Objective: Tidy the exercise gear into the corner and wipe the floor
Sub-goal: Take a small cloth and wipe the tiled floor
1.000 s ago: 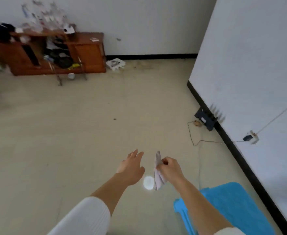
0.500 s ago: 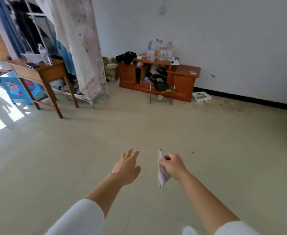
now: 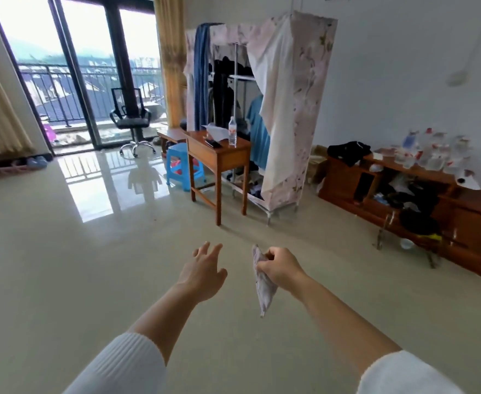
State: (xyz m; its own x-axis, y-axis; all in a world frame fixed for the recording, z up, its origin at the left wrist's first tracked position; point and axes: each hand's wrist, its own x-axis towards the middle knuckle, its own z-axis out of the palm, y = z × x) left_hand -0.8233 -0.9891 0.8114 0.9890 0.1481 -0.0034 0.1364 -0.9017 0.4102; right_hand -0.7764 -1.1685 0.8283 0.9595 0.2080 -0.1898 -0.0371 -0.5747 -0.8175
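Right hand [image 3: 280,267] pinches a hanging cloth [image 3: 263,282]; left hand [image 3: 203,273] empty – fingers spread above the floor [image 3: 77,280].

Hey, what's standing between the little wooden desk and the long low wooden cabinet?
The fabric wardrobe, its pink cover drawn partly open, stands between the desk and the cabinet, as the head view shows.
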